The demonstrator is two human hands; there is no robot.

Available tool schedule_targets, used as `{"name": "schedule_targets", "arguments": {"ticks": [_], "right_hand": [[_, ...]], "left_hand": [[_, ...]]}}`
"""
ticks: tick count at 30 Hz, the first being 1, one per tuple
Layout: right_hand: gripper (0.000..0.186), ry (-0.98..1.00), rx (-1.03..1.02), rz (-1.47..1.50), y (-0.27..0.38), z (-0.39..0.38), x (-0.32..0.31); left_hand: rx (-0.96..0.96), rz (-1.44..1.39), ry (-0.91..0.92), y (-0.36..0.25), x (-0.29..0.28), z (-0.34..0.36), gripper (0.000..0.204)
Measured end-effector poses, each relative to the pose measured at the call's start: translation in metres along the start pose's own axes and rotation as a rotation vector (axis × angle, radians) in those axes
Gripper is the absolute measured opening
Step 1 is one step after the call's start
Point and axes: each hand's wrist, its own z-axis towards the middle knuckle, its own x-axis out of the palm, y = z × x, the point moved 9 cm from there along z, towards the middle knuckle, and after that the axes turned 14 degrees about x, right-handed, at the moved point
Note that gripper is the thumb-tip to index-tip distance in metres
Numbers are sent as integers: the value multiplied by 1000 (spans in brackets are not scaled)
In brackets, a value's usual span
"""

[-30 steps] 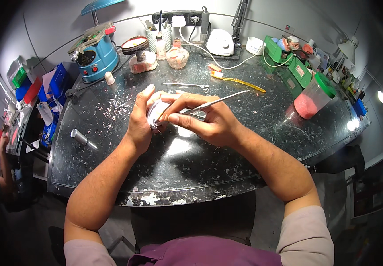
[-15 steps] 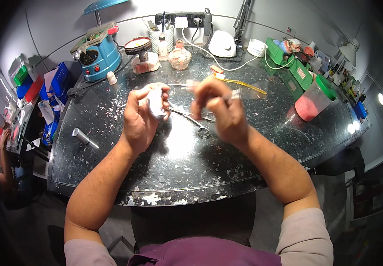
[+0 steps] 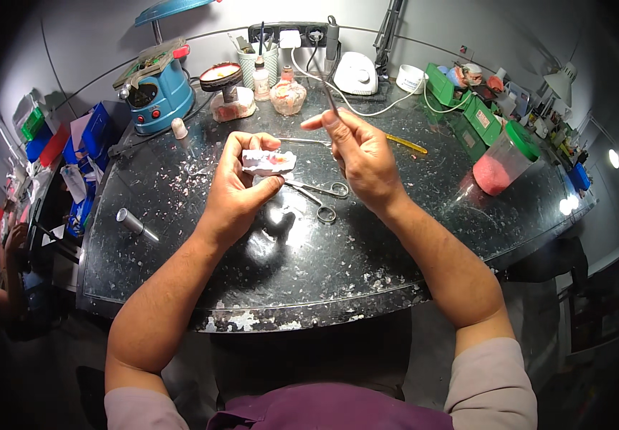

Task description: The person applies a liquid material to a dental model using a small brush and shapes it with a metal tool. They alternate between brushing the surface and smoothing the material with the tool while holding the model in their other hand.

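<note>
My left hand (image 3: pixel 236 197) grips a white plaster piece (image 3: pixel 258 164), apparently a dental cast, with a pink-orange patch. My right hand (image 3: pixel 354 159), right of it, holds a thin metal instrument (image 3: pixel 333 102) raised nearly upright, its index finger partly extended. Metal scissors (image 3: pixel 326 213) lie on the black desk (image 3: pixel 352 287) just beyond my left thumb, blades partly hidden. Another slim metal tool (image 3: pixel 299 141) lies behind the cast. A yellow toothbrush (image 3: pixel 410 145) is partly hidden by my right hand.
A blue machine (image 3: pixel 159 107), pink-stained pots (image 3: pixel 288 97) and a white device (image 3: pixel 356 75) stand at the back. Right are green bins (image 3: pixel 467 115) and a pink-powder jar (image 3: pixel 496 168). A metal cylinder (image 3: pixel 134 223) lies left. Another person's arm (image 3: pixel 10 269) shows at the far left.
The instrument has swung from pointing right, over the cast, to upright. My right hand has moved up and away from my left hand, which has turned the cast horizontal, uncovering the scissors.
</note>
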Motion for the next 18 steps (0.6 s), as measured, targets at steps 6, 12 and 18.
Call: {"name": "schedule_targets", "arguments": {"ticks": [6, 12, 18], "right_hand": [[36, -32, -190, -79, 3, 2, -8], [18, 109, -368, 178, 20, -16, 12], [17, 212, -320, 176, 8, -17, 23]], "left_hand": [[17, 57, 4, -2, 1, 1, 37], [-109, 146, 17, 6, -2, -1, 34], [-78, 112, -33, 5, 1, -5, 31]]}}
